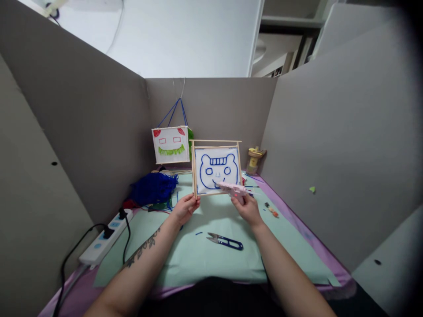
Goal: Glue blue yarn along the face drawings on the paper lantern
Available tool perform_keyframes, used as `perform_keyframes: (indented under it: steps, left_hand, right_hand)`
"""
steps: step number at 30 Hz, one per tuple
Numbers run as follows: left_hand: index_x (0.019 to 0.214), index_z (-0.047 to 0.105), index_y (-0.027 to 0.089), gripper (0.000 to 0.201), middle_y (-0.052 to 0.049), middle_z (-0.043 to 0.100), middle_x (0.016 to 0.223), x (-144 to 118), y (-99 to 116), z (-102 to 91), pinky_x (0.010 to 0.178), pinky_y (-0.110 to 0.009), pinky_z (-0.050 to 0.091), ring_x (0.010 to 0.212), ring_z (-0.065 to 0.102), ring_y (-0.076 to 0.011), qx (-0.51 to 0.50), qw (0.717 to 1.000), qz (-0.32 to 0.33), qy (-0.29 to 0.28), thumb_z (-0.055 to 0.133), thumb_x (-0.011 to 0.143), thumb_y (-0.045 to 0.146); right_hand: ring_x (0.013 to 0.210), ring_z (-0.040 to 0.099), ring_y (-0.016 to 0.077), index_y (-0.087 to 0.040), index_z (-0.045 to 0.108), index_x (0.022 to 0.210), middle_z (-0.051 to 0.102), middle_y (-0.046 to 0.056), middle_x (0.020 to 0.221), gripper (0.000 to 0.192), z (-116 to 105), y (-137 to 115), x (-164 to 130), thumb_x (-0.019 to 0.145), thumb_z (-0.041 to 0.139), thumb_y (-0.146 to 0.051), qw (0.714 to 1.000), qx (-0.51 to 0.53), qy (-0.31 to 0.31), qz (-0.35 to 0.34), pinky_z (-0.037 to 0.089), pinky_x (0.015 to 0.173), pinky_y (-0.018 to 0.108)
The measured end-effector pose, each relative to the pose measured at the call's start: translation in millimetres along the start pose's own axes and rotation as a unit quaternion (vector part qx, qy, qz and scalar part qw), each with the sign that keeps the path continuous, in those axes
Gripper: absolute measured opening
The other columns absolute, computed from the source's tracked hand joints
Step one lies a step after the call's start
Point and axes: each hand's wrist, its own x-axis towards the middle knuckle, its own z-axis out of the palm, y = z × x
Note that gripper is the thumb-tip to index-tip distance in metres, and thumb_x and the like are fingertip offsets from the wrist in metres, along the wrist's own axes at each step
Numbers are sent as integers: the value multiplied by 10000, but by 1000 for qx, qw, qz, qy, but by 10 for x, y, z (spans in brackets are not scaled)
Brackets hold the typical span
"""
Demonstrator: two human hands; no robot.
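My left hand [187, 208] grips the lower left corner of a wooden stick frame [194, 176], holding it upright above the table. Across the frame is a white panel [231, 155] bearing a blue outlined animal face with round ears and a striped forehead. My right hand [248, 209] is closed around a pink glue gun [235, 189] with a small red light on it. The gun's nozzle points left, in front of the face's mouth; whether it touches the panel I cannot tell. Thread snips [225, 241] with dark blue handles lie on the table below my hands.
A similar panel with a red and green face [171, 144] hangs from blue cords at the back. Blue yarn [153, 188] is heaped at left, near a white power strip [105, 237] with black cables. A jar [253, 162] stands back right. Grey partitions [211, 105] enclose the table.
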Motion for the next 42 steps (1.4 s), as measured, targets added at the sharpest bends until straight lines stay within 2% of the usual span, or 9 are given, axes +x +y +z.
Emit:
perform_keyframes:
  steps: [11,15,18,22,27,30,34,38,42]
  left_hand:
    - [808,669,95,245,-47,668,794,28,-39,-33,671,-159,509,667,605,-69,16,1000,-4,-16,796,613,174]
    - [817,668,102,268,-42,663,795,43,-40,-48,672,-160,500,669,597,-65,24,1000,3,-8,802,605,197]
    - [809,663,118,292,-24,655,767,76,-57,-74,670,-167,492,649,584,-58,28,999,27,12,814,586,231]
    - [799,661,127,344,-19,658,747,141,-123,-120,678,-187,483,641,578,-63,67,995,56,40,822,556,309]
    - [770,670,122,331,-46,679,726,242,-232,-167,619,-215,463,638,605,-111,196,974,64,94,792,553,340]
    - [736,670,126,256,-41,671,676,301,-273,-189,563,-211,440,612,609,-128,263,955,75,117,757,577,307]
    - [742,670,140,186,-23,658,649,364,-288,-241,537,-202,420,573,590,-120,293,943,99,125,702,621,277]
    - [812,685,149,183,-29,655,667,386,-253,-296,551,-219,422,629,611,-155,351,920,99,143,631,689,273]
    - [906,695,192,215,-62,683,797,321,-191,-299,753,-315,443,831,613,-230,515,832,149,141,576,734,240]
  right_hand:
    - [691,609,206,-155,663,969,687,67,779,445,82,-24,10,722,597,-520,1000,24,15,13,474,663,311]
    - [637,579,196,-137,651,914,655,44,686,456,27,10,24,688,625,-533,986,101,100,87,458,596,294]
    - [550,530,158,-142,625,915,589,-11,582,424,-12,70,76,714,605,-515,952,199,164,163,428,534,267]
    - [628,559,138,-173,612,951,613,-28,675,369,20,104,169,703,634,-445,893,336,198,225,444,584,241]
    - [769,625,144,-220,573,1010,663,-7,848,304,70,30,200,769,556,-405,758,547,159,318,503,660,281]
    - [751,639,138,-227,561,966,672,-6,820,230,66,45,193,826,478,-389,697,584,157,386,520,657,304]
    - [587,624,148,-216,527,895,636,-13,681,226,109,189,194,827,465,-422,680,556,157,452,530,584,335]
    - [608,642,169,-227,481,879,617,-9,677,234,182,295,198,828,457,-454,679,566,138,446,550,610,376]
    - [667,659,180,-226,489,906,641,10,720,224,200,263,192,846,445,-437,659,588,123,453,553,626,374]
